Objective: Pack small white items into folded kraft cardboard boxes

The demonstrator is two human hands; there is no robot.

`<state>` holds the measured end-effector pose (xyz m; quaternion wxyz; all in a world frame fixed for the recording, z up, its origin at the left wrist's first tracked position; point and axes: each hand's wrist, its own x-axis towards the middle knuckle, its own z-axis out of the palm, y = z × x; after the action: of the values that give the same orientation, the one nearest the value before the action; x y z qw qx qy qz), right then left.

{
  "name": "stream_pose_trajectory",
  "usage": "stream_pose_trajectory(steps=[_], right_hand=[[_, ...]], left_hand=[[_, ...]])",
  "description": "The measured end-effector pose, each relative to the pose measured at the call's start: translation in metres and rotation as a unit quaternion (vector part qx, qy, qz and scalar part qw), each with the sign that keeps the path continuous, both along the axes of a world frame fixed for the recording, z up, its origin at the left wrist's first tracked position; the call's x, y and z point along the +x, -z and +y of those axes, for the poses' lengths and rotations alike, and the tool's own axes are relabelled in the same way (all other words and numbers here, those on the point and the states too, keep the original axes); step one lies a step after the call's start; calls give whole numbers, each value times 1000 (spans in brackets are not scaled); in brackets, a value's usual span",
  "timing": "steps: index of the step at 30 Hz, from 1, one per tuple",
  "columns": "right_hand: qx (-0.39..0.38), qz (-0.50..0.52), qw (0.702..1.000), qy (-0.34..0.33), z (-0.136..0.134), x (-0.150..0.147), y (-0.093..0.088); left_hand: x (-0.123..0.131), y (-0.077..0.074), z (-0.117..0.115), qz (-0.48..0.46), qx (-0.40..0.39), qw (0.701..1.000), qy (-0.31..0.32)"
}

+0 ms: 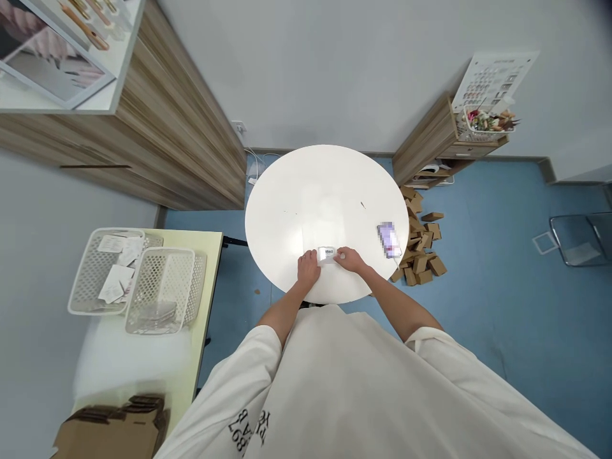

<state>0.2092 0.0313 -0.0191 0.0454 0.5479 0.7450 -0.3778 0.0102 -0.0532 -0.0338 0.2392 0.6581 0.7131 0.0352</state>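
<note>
Nearest you, your loose off-white shirt [354,376] reaches close to the near rim of the round, glossy white table [287,191]. Just beyond that rim lies the small, pale rectangular packet with dark print [327,252], between your hands. Your left hand [308,268] is palm down, fingers close together, touching the packet's left side; you cannot tell from here whether it grips or only steadies. Your right hand [350,259] has thumb and fingertips drawn together, pinching the packet's right edge.

If your right hand tugged harder than the left one braced, the packet could skid on the slick surface or slip over the near rim. Glare beside your left hand might also hide fine detail.

To the right, a flat purple rectangular device [389,240], blurred out, lies near the right rim; a wide swing of your right forearm could nudge it off. Below that side, small brown cardboard boxes [423,277] are heaped on the floor, a likely stumble if you stepped there.

Your freest room is straight ahead and to the far left, where the tabletop runs on. A thin dark sliver [363,204] lies far right, short of the far rim and the pale grey wall [310,76].
</note>
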Motion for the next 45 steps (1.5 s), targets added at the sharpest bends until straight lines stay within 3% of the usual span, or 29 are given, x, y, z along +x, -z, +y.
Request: stream_pose_trajectory(steps=[6, 12, 16, 20, 21, 24, 26, 29, 34, 36, 39, 45], right_hand=[[-13, 12, 999, 29, -7, 8, -1], [2, -14, 1000, 26, -8, 8, -3], [8, -45, 998, 30, -2, 1, -5], [4, -64, 997, 37, 7, -8, -1], [7, -73, 997, 32, 9, -10, 0], [24, -107, 994, 5, 16, -17, 5], [30, -124, 992, -4, 20, -20, 8], [31, -134, 991, -5, 25, -22, 12], [61, -114, 992, -9, 21, -19, 10], [115, -88, 989, -34, 12, -17, 5], [179, -37, 974, -136, -5, -15, -5], [179, -16, 958, -224, -29, -11, -5]], left_hand=[[-27, 4, 2, 18, 5, 999, 47], [-46, 5, -4, -15, -3, 998, 56], [-46, 0, -6, -39, 1, 999, 21], [-33, -14, -8, -27, 43, 998, -39], [-28, -18, -9, -18, 61, 998, -25], [-8, -25, -5, -29, 73, 989, 129], [3, -22, 2, -33, 59, 980, 190], [11, -10, 15, -19, 40, 982, 182], [2, 10, 28, -16, 25, 986, 166], [-3, 12, 29, -18, 32, 985, 169], [-8, 9, 28, -19, 29, 983, 182], [-15, -4, 25, -38, -13, 981, 192]])
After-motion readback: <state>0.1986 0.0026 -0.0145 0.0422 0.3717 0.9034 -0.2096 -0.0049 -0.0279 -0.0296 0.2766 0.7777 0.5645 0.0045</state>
